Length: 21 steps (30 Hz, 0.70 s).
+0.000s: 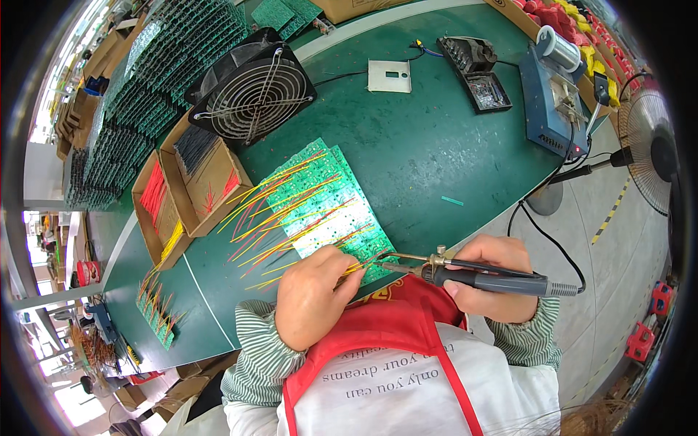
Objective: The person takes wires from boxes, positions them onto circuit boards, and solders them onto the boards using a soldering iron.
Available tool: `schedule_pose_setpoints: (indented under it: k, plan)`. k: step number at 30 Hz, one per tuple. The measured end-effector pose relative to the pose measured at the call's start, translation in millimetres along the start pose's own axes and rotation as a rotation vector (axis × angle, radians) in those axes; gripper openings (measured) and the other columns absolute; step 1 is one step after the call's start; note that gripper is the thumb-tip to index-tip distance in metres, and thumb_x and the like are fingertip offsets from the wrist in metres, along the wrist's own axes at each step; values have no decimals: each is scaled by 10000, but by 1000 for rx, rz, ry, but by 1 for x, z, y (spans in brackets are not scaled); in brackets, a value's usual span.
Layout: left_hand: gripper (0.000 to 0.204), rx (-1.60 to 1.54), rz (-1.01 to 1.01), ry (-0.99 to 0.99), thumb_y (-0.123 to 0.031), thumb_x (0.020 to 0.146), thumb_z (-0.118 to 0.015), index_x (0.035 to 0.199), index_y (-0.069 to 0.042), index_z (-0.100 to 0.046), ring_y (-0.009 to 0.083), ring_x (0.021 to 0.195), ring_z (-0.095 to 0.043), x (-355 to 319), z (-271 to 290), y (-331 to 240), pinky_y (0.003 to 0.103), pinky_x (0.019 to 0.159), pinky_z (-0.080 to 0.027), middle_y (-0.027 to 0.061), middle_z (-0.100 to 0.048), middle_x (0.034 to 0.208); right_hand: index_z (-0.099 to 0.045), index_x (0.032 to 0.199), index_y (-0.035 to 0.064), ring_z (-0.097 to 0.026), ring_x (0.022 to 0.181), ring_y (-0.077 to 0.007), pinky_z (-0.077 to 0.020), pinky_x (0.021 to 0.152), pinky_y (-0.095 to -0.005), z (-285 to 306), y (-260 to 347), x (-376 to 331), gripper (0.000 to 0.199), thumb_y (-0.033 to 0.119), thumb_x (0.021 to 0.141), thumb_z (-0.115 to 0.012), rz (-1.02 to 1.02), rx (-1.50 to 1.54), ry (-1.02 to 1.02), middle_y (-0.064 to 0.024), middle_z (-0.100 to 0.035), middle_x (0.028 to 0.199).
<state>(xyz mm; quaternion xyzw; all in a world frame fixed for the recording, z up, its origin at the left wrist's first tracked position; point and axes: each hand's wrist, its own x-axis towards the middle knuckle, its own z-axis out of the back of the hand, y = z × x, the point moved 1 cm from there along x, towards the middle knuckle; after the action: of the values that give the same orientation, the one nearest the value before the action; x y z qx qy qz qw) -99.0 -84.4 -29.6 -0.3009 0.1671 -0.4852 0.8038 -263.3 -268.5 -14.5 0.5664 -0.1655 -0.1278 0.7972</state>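
A green circuit board panel [320, 211] lies on the green table close to my body, with rows of red and yellow wires [280, 211] sticking out to its left. My left hand [314, 294] is over the panel's near edge, thumb and fingertips pinched on a wire. My right hand [496, 276] is wrapped round a soldering iron [487, 282] with a dark grey handle and a thin metal tube clamped above its shaft. The iron's tip points left and reaches the panel's near corner, right beside my left fingertips. Whether the tip touches a joint is too small to tell.
Left of the panel stand cardboard trays [190, 231] of red, yellow and dark wires. Behind them are a black fan [254, 87] and stacked circuit boards [156, 65]. A blue soldering machine [545, 109] with a solder spool [558, 48] stands far right. The iron's black cable [556, 247] hangs past the table edge.
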Motion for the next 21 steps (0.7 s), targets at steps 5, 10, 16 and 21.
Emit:
schedule_pose_setpoints:
  k: [5, 10, 16, 21]
  plan:
    - [83, -9, 4, 3, -65, 753, -703, 791, -23, -642, 207, 574, -566, 0, 1, 0, 307, 521, -446, 80, -581, 728, -585, 759, 9, -557, 484, -98, -417, 451, -237, 3, 3, 1, 164, 51, 678, -721, 8, -13, 7, -42, -600, 593]
    - [92, -42, 43, 0, -63, 761, -698, 828, -21, -651, 190, 578, -576, -1, 12, -5, 296, 522, -450, 96, -607, 763, -591, 759, 5, -563, 490, -90, -426, 460, -230, 5, 6, 0, 153, 38, 673, -713, -9, 19, -32, -45, -608, 603]
    - [109, 367, 132, -368, -81, 792, -679, 879, -17, -659, 228, 625, -619, -2, 61, -3, 317, 592, -492, 115, -644, 800, -597, 753, 7, -568, 499, -91, -431, 470, -226, 10, 3, -6, 150, 34, 655, -707, 3, -34, -91, -42, -612, 613]
    - [97, 236, -80, -202, -77, 790, -679, 862, -17, -655, 277, 648, -613, 7, 17, -19, 354, 589, -478, 116, -641, 775, -599, 761, 9, -568, 505, -95, -433, 477, -227, 16, 6, -8, 153, 45, 659, -706, 7, -47, -89, -44, -617, 629]
